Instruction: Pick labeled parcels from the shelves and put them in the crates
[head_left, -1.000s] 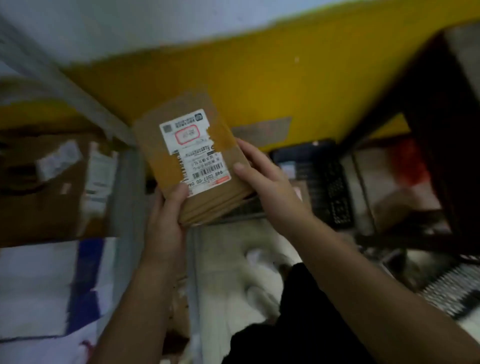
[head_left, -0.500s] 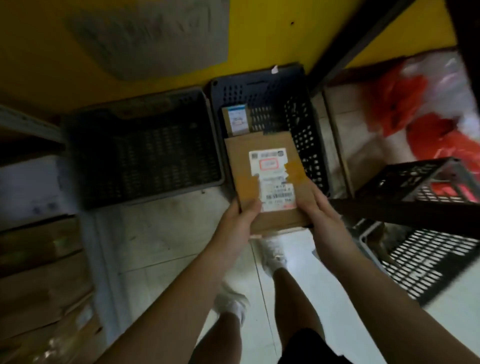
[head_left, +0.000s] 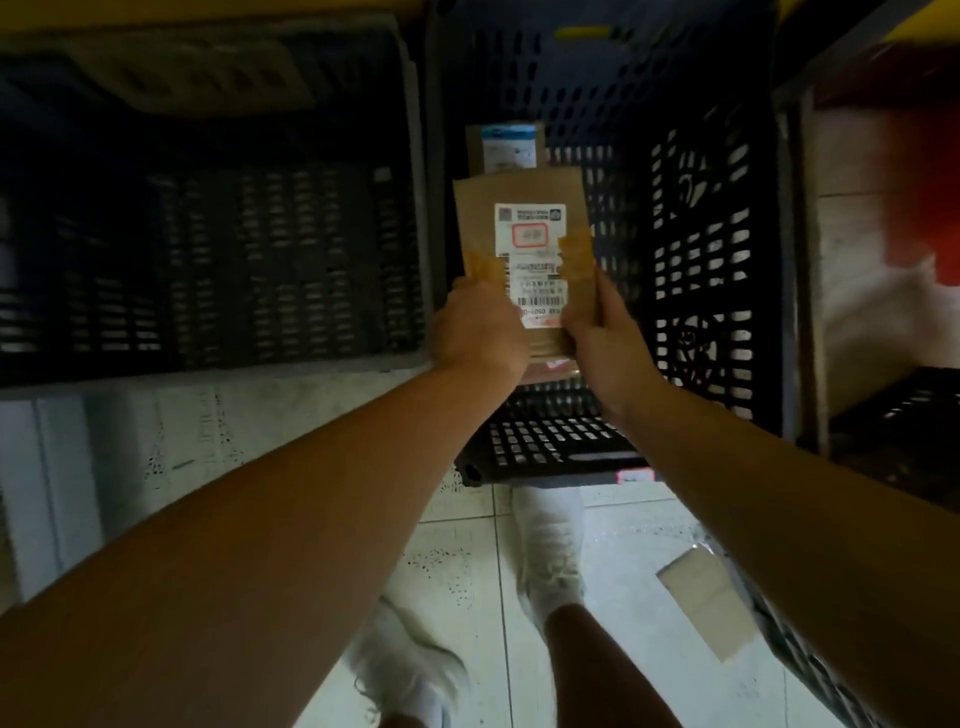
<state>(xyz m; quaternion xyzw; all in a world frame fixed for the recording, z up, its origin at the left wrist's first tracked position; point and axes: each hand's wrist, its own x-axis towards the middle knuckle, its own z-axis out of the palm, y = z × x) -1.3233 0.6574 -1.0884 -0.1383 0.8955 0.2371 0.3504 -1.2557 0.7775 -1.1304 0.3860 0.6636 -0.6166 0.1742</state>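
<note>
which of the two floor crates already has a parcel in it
The right crate, the one under the held parcel. A small labeled parcel lies at its far end. The left crate shows none.

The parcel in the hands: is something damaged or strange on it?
Yes. On the parcel, the yellow tape is torn with ragged edges beside the white label. The box itself looks intact.
</note>
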